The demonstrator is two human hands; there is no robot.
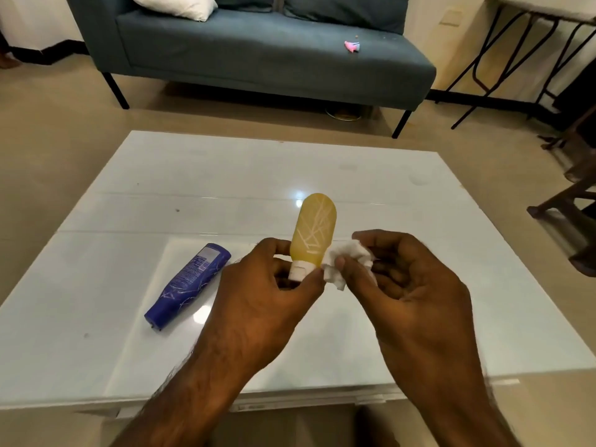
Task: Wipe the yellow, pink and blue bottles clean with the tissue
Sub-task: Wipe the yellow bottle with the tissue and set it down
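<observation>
Fingers of the left hand pinch the white cap of the yellow bottle, holding it cap-down over the table so its rounded base points away from the person. Thin white scratch-like lines cross the bottle's front; no writing can be read on it.

Farthest left, the blue bottle lies on its side on the glossy white table, cap toward the near edge, well apart from the hands. Its pale label carries small print, too blurred to read, and whitish streaks run along its body.

Just right of the yellow bottle, the right hand is clenched around a crumpled white tissue, thumb pressing it against curled fingers; the wad sits beside the bottle's lower side, and whether it touches cannot be told. Part of the tissue is buried in the palm.

Both forearms are cut off by the bottom edge. No pink bottle shows on the table.

Behind the table stands a blue-grey sofa with a white cushion cut off at the top and a small pink object on its seat, too small to identify. Black metal table legs stand at far right.
</observation>
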